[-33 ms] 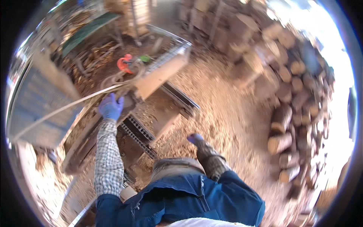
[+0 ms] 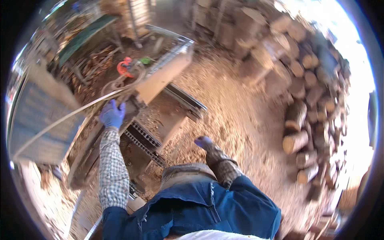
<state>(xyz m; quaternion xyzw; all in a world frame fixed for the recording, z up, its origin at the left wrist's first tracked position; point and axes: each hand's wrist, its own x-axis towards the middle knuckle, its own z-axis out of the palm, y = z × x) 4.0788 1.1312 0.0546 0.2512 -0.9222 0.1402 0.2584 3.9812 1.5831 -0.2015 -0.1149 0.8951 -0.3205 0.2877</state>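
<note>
My left hand (image 2: 112, 115), in a purple-blue glove, lies against a dark block (image 2: 131, 108) on a machine bench, its thumb apart from its fingers. No held object shows in it. Beside it runs a long pale strip (image 2: 76, 114) that slants across the bench. Below the hand are dark chain-like tracks (image 2: 143, 138) set in the machine. My right hand (image 2: 203, 141), also gloved, hangs over the sawdust-covered ground, away from the machine. Its fingers are blurred, and I cannot make out anything in them.
Stacked logs (image 2: 296, 142) line the right side. A second dark rail (image 2: 186, 99) and a wooden board (image 2: 166, 76) jut from the machine. A red-orange ring-shaped thing (image 2: 125, 68) lies beyond my left hand. At the left stands a large blue-grey panel (image 2: 48, 116).
The whole view has shifted a little, so the machine and logs sit slightly further left. My left hand stays by the dark block; my right hand still hangs free of the machine.
</note>
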